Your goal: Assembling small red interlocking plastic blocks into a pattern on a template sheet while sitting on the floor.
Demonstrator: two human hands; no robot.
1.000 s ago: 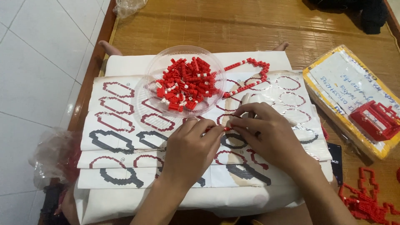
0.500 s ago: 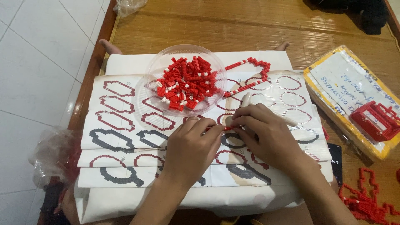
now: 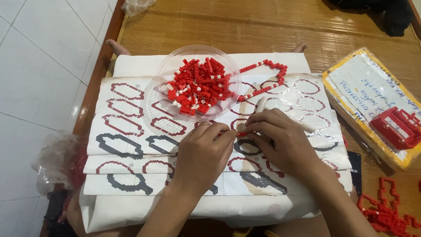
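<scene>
My left hand [image 3: 204, 156] and my right hand [image 3: 283, 142] meet over a white paper sheet [image 3: 131, 145] printed with red and black ring outlines. Their fingertips pinch together on a small red brick piece [image 3: 241, 134] pressed onto the sheet. A white pen-like stick [image 3: 263, 105] lies under my right hand. Just beyond the hands stands a clear plastic bowl [image 3: 154, 85] full of small red and white bricks [image 3: 197, 85]. An assembled red brick ring [image 3: 265, 72] lies on the sheet to the right of the bowl.
A yellow-edged box [image 3: 351, 87] with a red brick frame [image 3: 401, 127] on it sits at the right. More red brick assemblies [image 3: 386, 210] lie at the lower right beside a dark phone [image 3: 354, 169]. A crumpled plastic bag [image 3: 57, 160] rests at the left. White floor tiles border the bamboo mat.
Both hands have stayed almost in place over the sheet. The fingertips have shifted slightly and closed together on the small red piece.
</scene>
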